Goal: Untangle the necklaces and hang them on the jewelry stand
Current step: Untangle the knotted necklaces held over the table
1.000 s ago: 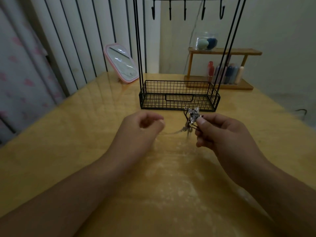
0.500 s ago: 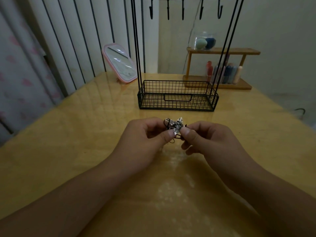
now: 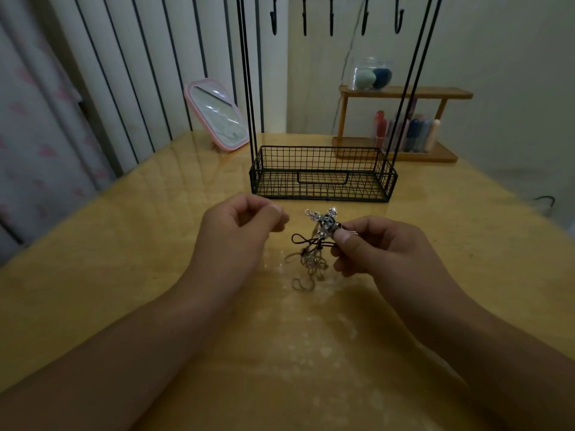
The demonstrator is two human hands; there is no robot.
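1. Grip state: the right hand (image 3: 382, 247) pinches the silver pendant (image 3: 326, 222) between thumb and forefinger, holding it clear of the table (image 3: 124, 275). The raised position lets the cords hang free, so the crossings are exposed for inspection.
2. Grip state, other side: the left hand (image 3: 242, 231) is curled, thumb tip against forefinger tip as if pinching. Whether a fine chain strand sits in that pinch cannot be determined; nothing is plainly visible between the fingertips.
3. Location of the work item: the tangled necklaces (image 3: 311, 253) hang below the pendant, between the two hands. A dark cord loop (image 3: 300, 238) projects to the left, and paler chain loops trail down to the table surface. Individual necklaces cannot be counted in this light.
4. Location of the destination: the jewelry stand (image 3: 323, 175) sits just beyond the hands, with its wire basket facing the person. The hooks (image 3: 331, 20) on the top bar carry nothing, so no necklace has been hung.
5. Assessed stage: early separation. The hands stand slightly apart, a spacing that suits drawing one strand sideways out of the knot.
6. Caution: a hard pull would probably tighten the crossings. Slack should be worked through the loops instead.
7. Other items present: a pink-framed mirror (image 3: 217, 116) and a wooden shelf (image 3: 401, 94) stand behind the stand, well clear of the working area.
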